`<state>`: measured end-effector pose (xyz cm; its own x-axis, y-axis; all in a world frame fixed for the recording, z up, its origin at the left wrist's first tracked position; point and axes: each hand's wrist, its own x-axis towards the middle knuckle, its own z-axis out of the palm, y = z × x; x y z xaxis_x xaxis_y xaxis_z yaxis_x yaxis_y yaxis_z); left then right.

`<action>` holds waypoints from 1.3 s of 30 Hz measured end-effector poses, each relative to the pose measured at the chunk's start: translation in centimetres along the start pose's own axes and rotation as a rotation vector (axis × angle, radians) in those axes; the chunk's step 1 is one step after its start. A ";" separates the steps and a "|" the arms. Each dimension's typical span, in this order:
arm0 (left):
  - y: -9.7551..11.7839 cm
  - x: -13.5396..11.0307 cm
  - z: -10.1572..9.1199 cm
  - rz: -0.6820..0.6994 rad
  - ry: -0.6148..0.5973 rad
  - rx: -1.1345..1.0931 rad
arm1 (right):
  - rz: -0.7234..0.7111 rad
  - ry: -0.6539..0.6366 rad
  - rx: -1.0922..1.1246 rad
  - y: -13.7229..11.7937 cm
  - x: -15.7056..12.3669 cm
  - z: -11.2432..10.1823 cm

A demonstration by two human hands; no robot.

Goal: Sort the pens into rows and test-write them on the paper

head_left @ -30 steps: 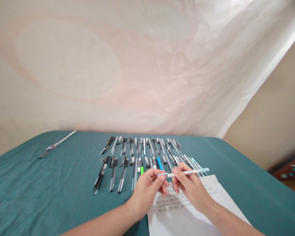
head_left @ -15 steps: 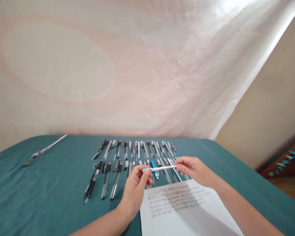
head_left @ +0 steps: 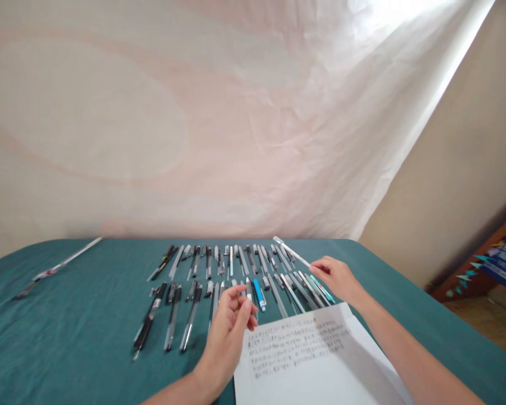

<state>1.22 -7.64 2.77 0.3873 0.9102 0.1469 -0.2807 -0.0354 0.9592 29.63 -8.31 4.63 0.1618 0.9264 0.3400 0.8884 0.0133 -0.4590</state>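
My right hand [head_left: 335, 278] pinches the end of a slim white pen [head_left: 292, 251], which slants up and left from the fingers, above the right end of the back row of pens. My left hand [head_left: 231, 323] is open and loosely curled, with nothing visible in it, over the left edge of the written sheet. Beyond its fingertips lies a blue pen [head_left: 259, 294] in the front row. A white sheet [head_left: 320, 377] with lines of dark handwriting lies between my forearms, its top edge near the front row.
Two rows of clear, black and white pens lie on the green tablecloth [head_left: 88, 326], many with caps beside them, including a black pen [head_left: 149, 323] at front left. A long thin pale stick [head_left: 69, 260] lies far left. A pale curtain [head_left: 236, 140] hangs behind the table.
My left hand has let go of the white pen. My right hand has carried it right and slightly up, tilting its far end upward. The view has shifted a little.
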 end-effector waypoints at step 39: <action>-0.6 -1.2 -0.5 0.008 -0.149 0.153 | 0.297 -0.006 -0.361 8.8 3.9 4.3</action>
<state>0.53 -8.49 1.94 0.5142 0.8390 0.1779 -0.1517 -0.1152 0.9817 36.17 -2.99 -1.64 0.4299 0.8725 0.2320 0.8970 -0.3834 -0.2200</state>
